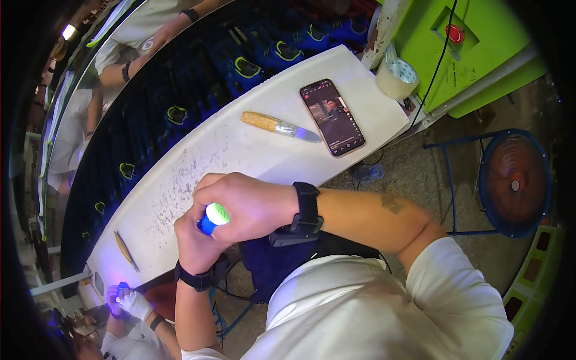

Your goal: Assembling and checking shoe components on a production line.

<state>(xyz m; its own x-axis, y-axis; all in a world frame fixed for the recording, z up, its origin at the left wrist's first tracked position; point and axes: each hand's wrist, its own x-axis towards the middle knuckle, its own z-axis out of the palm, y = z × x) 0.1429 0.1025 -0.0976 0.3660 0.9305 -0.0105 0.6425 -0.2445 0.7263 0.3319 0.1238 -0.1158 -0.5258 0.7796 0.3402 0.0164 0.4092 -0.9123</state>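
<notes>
Both my hands are closed together in front of my chest, above the near edge of a narrow white worktop (174, 162). Between them is a blue shoe (216, 215). Only a rounded green-and-white end and a bit of blue show; the fingers hide the remainder. My left hand (193, 245) grips it from below and the left. Across the top lies my right hand (258, 201), its fingers curled round the far side. Beyond my hands, a knife (264, 122) with a yellowish handle and metal blade lies beside a phone (332, 117) with its screen lit.
Past the worktop, several blue shoes (245, 68) with lime collars stand on a dark conveyor (207, 90). A slim tool (126, 251) lies at the left end, near a co-worker's gloved hand (137, 305). Tape roll (397, 79), green panel (489, 57) and fan (516, 183) are to the right.
</notes>
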